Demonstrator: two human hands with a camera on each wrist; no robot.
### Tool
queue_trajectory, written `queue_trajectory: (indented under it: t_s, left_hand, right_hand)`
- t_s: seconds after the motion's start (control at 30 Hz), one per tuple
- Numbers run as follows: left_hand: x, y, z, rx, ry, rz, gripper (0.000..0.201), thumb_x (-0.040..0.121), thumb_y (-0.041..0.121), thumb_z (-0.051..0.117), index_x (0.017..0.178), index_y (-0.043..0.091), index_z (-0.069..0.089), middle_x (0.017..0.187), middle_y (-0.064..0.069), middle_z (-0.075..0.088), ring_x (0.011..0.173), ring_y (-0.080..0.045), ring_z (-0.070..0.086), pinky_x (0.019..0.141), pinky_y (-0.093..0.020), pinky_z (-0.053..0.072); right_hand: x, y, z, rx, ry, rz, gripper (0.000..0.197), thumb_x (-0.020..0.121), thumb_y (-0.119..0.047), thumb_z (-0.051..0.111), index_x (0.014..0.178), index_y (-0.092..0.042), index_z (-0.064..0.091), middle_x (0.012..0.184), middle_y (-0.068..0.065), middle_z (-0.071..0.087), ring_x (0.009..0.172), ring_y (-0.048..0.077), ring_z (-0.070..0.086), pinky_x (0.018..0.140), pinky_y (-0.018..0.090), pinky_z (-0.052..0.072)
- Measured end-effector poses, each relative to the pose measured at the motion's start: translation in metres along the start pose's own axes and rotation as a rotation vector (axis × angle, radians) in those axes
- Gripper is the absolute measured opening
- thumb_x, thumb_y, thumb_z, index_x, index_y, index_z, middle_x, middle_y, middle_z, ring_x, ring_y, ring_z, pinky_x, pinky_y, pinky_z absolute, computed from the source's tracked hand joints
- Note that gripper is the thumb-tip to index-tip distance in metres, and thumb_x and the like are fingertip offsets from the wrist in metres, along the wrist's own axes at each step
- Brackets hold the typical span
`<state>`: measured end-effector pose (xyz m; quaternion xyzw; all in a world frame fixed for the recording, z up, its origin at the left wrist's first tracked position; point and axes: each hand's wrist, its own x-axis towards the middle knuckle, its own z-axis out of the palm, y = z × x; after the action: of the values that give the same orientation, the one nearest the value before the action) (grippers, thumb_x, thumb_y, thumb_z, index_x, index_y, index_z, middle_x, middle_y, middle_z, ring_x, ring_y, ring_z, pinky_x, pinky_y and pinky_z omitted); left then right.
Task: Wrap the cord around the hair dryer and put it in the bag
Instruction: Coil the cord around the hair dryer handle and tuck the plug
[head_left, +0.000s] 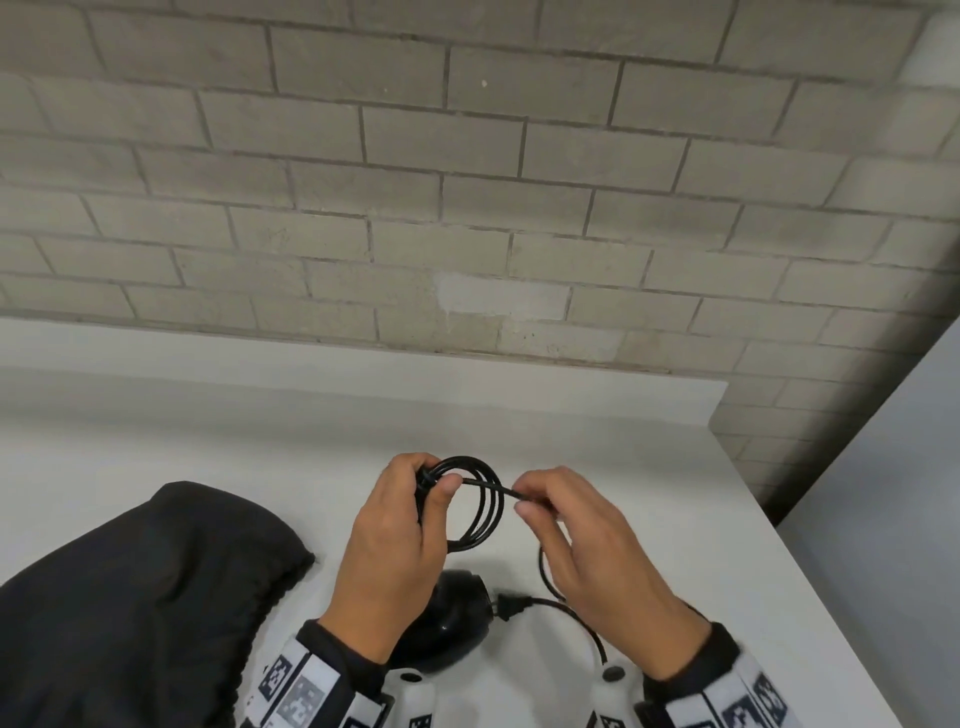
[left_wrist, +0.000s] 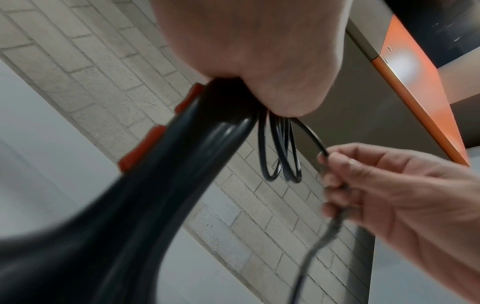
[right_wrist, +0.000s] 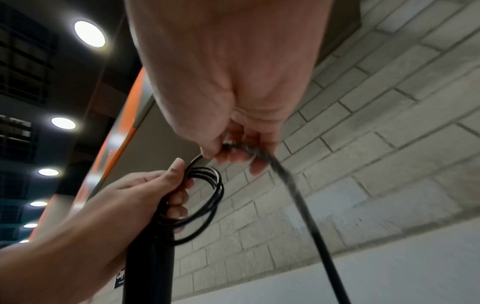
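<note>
Coils stay pinned while our left hand (head_left: 395, 525) grips the hair dryer (head_left: 452, 618) handle; our right hand (head_left: 582, 540) pinches the cord (head_left: 488, 512) beside it, so we feed slack evenly.

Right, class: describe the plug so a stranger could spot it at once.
Start at the white table below the grey brick wall. Near its front edge, between the person's wrists, sits the round black hair dryer body. The small black two-pin plug lies beside it, ending the thin black cord.
</note>
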<state>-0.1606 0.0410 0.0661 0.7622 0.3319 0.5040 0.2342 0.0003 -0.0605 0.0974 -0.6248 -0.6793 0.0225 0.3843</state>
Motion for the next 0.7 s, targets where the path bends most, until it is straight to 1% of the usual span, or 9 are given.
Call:
queue_trajectory:
  t_s: [0.03,0.07,0.2,0.3,0.4,0.5,0.57,0.63,0.7]
  left_hand:
    - [0.001,0.0,-0.001,-0.002,-0.005,-0.017,0.028,0.095,0.05,0.04,0.1,0.025,0.051,0.083,0.017,0.055,0.087,0.002,0.055,0.071,-0.004,0.04]
    - [0.001,0.001,-0.002,0.001,-0.011,-0.024,0.03,0.095,0.054,0.036,0.1,0.027,0.049,0.083,0.016,0.055,0.088,0.002,0.054,0.072,-0.005,0.04]
    - [-0.001,0.001,-0.001,-0.008,-0.045,0.024,0.051,0.097,0.067,0.022,0.101,0.025,0.05,0.08,0.016,0.051,0.079,-0.001,0.053,0.067,-0.008,0.04]
    - [-0.003,0.004,0.001,-0.023,-0.053,0.104,0.058,0.098,0.066,0.026,0.101,0.016,0.055,0.078,0.015,0.05,0.071,-0.006,0.05,0.063,-0.014,0.04]
    - [-0.003,0.008,0.005,-0.003,-0.044,0.176,0.048,0.098,0.061,0.038,0.095,0.016,0.054,0.073,0.015,0.045,0.064,-0.005,0.044,0.059,-0.014,0.038]
    - [-0.006,0.009,0.01,-0.003,-0.065,0.248,0.04,0.102,0.054,0.038,0.094,0.016,0.051,0.073,0.007,0.051,0.062,-0.007,0.045,0.058,-0.021,0.042]
    - [-0.009,0.009,0.012,-0.025,-0.086,0.263,0.042,0.103,0.052,0.035,0.094,0.015,0.051,0.073,0.003,0.053,0.063,-0.008,0.047,0.058,-0.024,0.042]
    - [-0.012,0.008,0.012,-0.054,-0.089,0.254,0.039,0.104,0.052,0.032,0.094,0.019,0.049,0.073,0.003,0.054,0.064,-0.006,0.046,0.058,-0.022,0.042]
    - [-0.012,0.007,0.01,-0.061,-0.07,0.234,0.034,0.104,0.054,0.03,0.097,0.025,0.047,0.074,0.005,0.054,0.066,-0.005,0.047,0.06,-0.016,0.042]
  right_hand:
    - [0.002,-0.006,-0.005,-0.012,0.031,-0.058,0.012,0.102,-0.024,0.047,0.109,-0.022,0.057,0.095,-0.014,0.052,0.088,0.003,0.051,0.081,0.015,0.042]
    - [0.005,-0.012,-0.009,-0.027,0.054,-0.116,0.014,0.102,-0.022,0.047,0.108,-0.018,0.059,0.093,-0.011,0.051,0.085,0.004,0.048,0.079,0.012,0.038]
    - [0.019,-0.034,-0.021,-0.001,0.046,-0.213,0.014,0.101,-0.021,0.048,0.104,-0.015,0.06,0.089,-0.008,0.05,0.081,0.006,0.047,0.074,0.013,0.038]
    - [0.031,-0.043,-0.027,0.048,0.001,-0.218,0.014,0.101,-0.021,0.049,0.102,-0.015,0.061,0.086,-0.011,0.048,0.079,0.003,0.046,0.072,0.012,0.037]
    - [0.043,-0.046,-0.03,0.102,-0.039,-0.195,0.013,0.1,-0.019,0.052,0.097,-0.015,0.063,0.082,-0.012,0.05,0.077,0.003,0.049,0.071,0.01,0.037]
    - [0.052,-0.042,-0.027,0.134,-0.013,-0.145,0.013,0.098,-0.019,0.056,0.095,-0.015,0.068,0.081,-0.009,0.059,0.076,0.005,0.053,0.07,0.011,0.04]
    - [0.056,-0.037,-0.021,0.179,0.005,-0.061,0.012,0.096,-0.021,0.06,0.095,-0.017,0.072,0.082,-0.009,0.065,0.078,0.009,0.059,0.07,0.015,0.046]
    - [0.056,-0.031,-0.015,0.276,-0.011,0.052,0.01,0.094,-0.022,0.064,0.094,-0.019,0.074,0.083,-0.009,0.07,0.081,0.011,0.065,0.073,0.023,0.053]
    - [0.054,-0.027,-0.009,0.401,-0.015,0.172,0.006,0.091,-0.021,0.067,0.091,-0.018,0.072,0.081,-0.008,0.072,0.08,0.01,0.069,0.076,0.025,0.056]
